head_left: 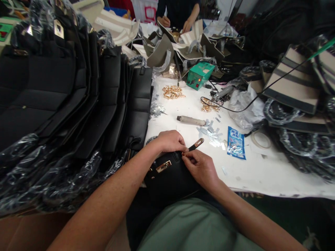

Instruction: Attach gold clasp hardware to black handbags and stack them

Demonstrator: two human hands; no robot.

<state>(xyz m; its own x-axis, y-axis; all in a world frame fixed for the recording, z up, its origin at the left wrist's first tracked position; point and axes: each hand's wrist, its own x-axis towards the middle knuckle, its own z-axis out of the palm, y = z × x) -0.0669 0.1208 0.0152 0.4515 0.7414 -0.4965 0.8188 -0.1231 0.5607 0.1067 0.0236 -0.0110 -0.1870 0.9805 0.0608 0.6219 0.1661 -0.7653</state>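
A black handbag [174, 181] rests at the table's front edge against my body, with a gold clasp [163, 166] on its face. My left hand [170, 141] is closed at the bag's upper edge, fingertips pinching the base of a black strap [193, 145] whose tip has a gold metal plate. From the other side my right hand [201, 166] pinches at the same spot, where a small gold fitting [183, 154] shows between the fingertips. The fingers partly cover this fitting, so its exact kind is unclear.
Black bags [104, 83] stand packed on the left. On the white table lie gold fittings [173, 92], flat metal plates [210, 134], a wrapped rod [191, 120], a blue packet [236, 143], a tape roll [261, 139] and a green powered box [200, 75]. A co-worker [179, 14] sits opposite.
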